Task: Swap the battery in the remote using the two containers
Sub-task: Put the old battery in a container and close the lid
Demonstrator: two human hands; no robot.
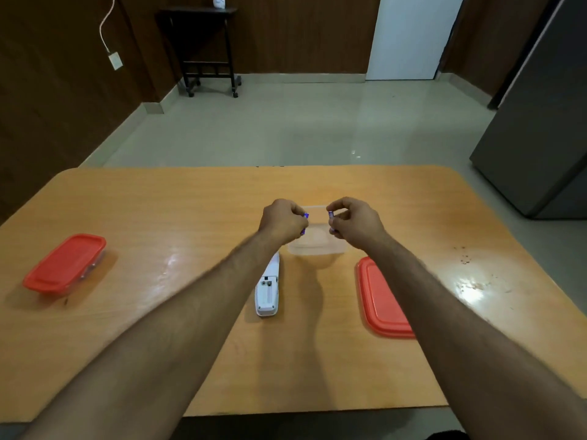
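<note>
I can't read any words, numbers or signs here, not on the small purple batteries [306, 222] pinched in my fingers [298, 214], the white remote [267, 293], or the red lids [379, 300].

Two bare arms reach in from the lower edge — no sleeves, no watch, no bands or rings to be seen. Fine hair covers both forearms, back from each wrist. The left hand [281, 222] and the right hand [357, 221] are ungloved — knuckles and finger creases show plainly. Behind the right elbow, at the bottom edge, sits a scrap of dark cloth, too little to identify.
</note>
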